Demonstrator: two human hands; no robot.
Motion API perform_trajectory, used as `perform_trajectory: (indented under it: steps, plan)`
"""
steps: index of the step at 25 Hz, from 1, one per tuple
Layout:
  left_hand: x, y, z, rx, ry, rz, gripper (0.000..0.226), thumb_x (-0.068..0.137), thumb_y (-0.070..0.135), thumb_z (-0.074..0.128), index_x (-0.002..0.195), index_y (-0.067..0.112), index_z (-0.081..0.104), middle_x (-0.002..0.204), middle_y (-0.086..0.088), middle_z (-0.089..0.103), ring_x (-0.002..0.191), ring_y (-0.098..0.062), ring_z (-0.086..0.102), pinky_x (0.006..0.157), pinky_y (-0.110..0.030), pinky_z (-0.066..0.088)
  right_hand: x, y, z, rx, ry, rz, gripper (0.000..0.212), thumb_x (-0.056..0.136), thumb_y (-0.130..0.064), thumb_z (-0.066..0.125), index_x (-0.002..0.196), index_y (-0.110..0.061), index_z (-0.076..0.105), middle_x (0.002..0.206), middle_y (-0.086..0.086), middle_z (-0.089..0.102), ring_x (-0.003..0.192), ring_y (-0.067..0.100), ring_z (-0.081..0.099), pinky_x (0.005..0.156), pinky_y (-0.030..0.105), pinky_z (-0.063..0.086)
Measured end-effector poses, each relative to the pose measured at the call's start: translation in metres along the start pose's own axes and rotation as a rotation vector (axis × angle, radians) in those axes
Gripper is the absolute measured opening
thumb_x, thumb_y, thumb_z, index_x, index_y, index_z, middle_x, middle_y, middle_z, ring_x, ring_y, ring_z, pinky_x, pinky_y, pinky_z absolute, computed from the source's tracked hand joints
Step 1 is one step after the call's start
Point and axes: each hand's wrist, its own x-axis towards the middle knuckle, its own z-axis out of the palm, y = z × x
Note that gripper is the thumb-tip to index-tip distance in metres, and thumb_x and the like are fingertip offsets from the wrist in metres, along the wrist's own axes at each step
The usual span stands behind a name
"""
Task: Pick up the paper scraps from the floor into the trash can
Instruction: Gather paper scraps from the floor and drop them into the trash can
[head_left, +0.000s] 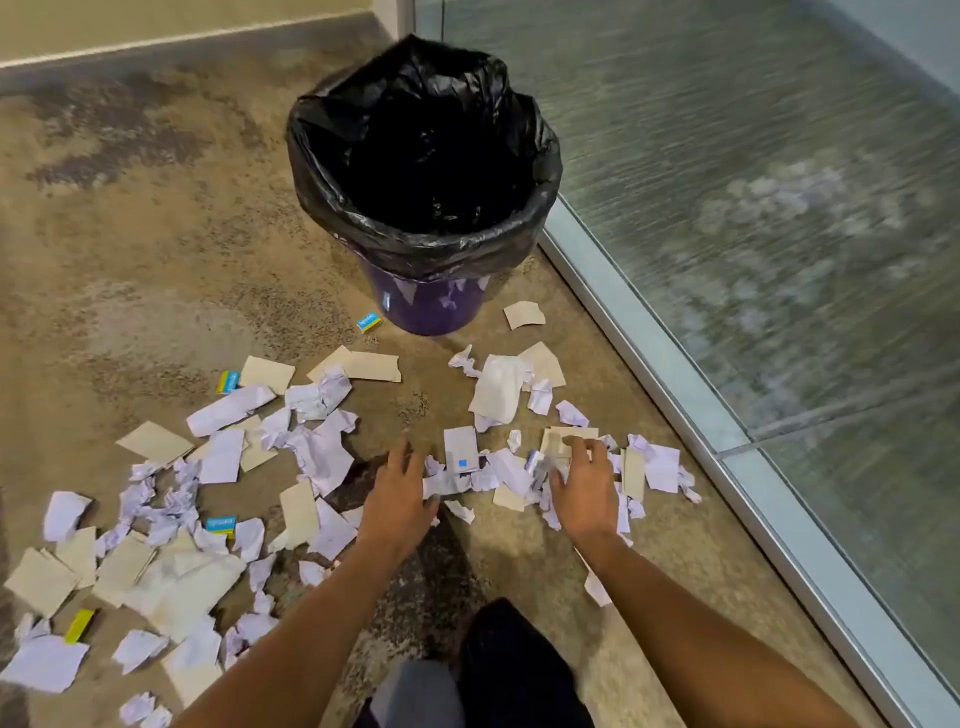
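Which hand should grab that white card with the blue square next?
Probably left. The left hand lies just beside the card, and looks free. The right hand sits farther off, spread over beige scraps.

2 bare arms reach forward and down, apart. The left hand (397, 493) lies palm down, fingers straight. The right hand (584, 486) is palm down, fingers slightly bent.

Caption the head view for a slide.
Left hand and right hand reach into paper scraps before the lined trash can.
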Motion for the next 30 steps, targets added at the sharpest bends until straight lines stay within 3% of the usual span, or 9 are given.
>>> perform_trajectory:
  steps: [4,6,9,14,19,21,25,27,30]
  plan:
    - [0.021,0.01,0.026,0.065,-0.138,-0.011,0.083,0.089,0.031,0.061,0.149,0.035,0.003,0.157,-0.001,-0.019,0.142,-0.04,0.011,0.104,-0.06,0.035,0.019,0.015,0.017,-0.1,-0.115,0.146,0.071,0.082,-0.053,0.062,0.143,-0.027,0.033,0.153,0.013,0.021,0.133,0.042,0.031,0.102,0.054,0.034]
    - [0.031,0.015,0.035,0.055,-0.203,-0.049,0.088,0.088,0.029,0.062,0.146,0.043,-0.003,0.156,0.002,-0.024,0.143,-0.041,0.007,0.106,-0.062,0.031,0.026,0.021,0.026,-0.119,-0.189,0.19,0.086,0.077,-0.067,0.059,0.147,-0.037,0.02,0.158,0.008,0.006,0.141,0.04,0.015,0.105,0.06,0.027]
    - [0.043,0.022,0.041,0.061,-0.263,-0.096,0.103,0.082,0.027,0.07,0.143,0.049,-0.01,0.155,0.001,-0.026,0.142,-0.045,0.01,0.106,-0.062,0.031,0.037,0.023,0.035,-0.113,-0.269,0.19,0.1,0.067,-0.075,0.06,0.147,-0.043,0.009,0.159,0.009,-0.003,0.142,0.042,0.009,0.105,0.063,0.026]
    - [0.049,0.041,0.056,0.219,-0.219,-0.149,0.108,0.085,0.016,0.067,0.14,0.051,-0.019,0.155,-0.004,-0.028,0.14,-0.047,0.012,0.095,-0.049,0.047,0.029,0.013,0.045,-0.161,-0.258,-0.055,0.09,0.067,-0.069,0.065,0.144,-0.041,0.028,0.157,0.011,0.009,0.139,0.039,0.017,0.099,0.058,0.034]
    - [0.045,0.051,0.063,0.26,-0.166,-0.018,0.081,0.092,-0.002,0.044,0.149,0.037,0.001,0.158,-0.008,-0.015,0.135,-0.036,0.023,0.09,-0.035,0.049,0.019,0.004,0.051,-0.12,-0.084,-0.178,0.072,0.058,-0.02,0.088,0.122,-0.031,0.059,0.141,0.014,0.041,0.117,0.037,0.045,0.085,0.044,0.051]
    - [0.043,0.051,0.064,0.286,-0.147,-0.004,0.078,0.092,-0.005,0.041,0.15,0.033,0.007,0.159,-0.01,-0.007,0.135,-0.036,0.024,0.089,-0.034,0.049,0.017,0.004,0.05,-0.04,-0.052,-0.174,0.06,0.062,-0.005,0.083,0.115,-0.027,0.064,0.134,0.015,0.045,0.117,0.035,0.044,0.079,0.039,0.053]
    - [0.044,0.041,0.064,0.25,-0.078,0.016,0.056,0.09,0.0,0.051,0.139,0.026,0.041,0.155,-0.009,0.019,0.133,-0.035,0.031,0.092,-0.036,0.049,0.019,0.006,0.043,0.124,0.017,-0.155,0.048,0.071,0.01,0.07,0.11,-0.017,0.067,0.123,0.017,0.046,0.113,0.032,0.05,0.086,0.031,0.047]
    - [0.048,0.037,0.059,0.178,0.013,0.028,0.05,0.084,-0.001,0.06,0.127,0.023,0.056,0.145,-0.009,0.039,0.127,-0.032,0.043,0.09,-0.035,0.053,0.02,0.003,0.036,0.212,0.021,-0.12,0.046,0.076,0.01,0.065,0.112,-0.017,0.065,0.124,0.014,0.044,0.115,0.027,0.049,0.09,0.026,0.042]
    - [0.051,0.042,0.038,0.045,0.202,0.092,0.039,0.068,-0.013,0.069,0.099,0.009,0.072,0.105,-0.015,0.068,0.088,-0.028,0.067,0.07,-0.032,0.058,0.02,-0.005,0.019,0.312,0.14,-0.075,0.042,0.08,0.008,0.065,0.111,-0.02,0.065,0.122,0.008,0.046,0.113,0.017,0.05,0.092,0.024,0.046]
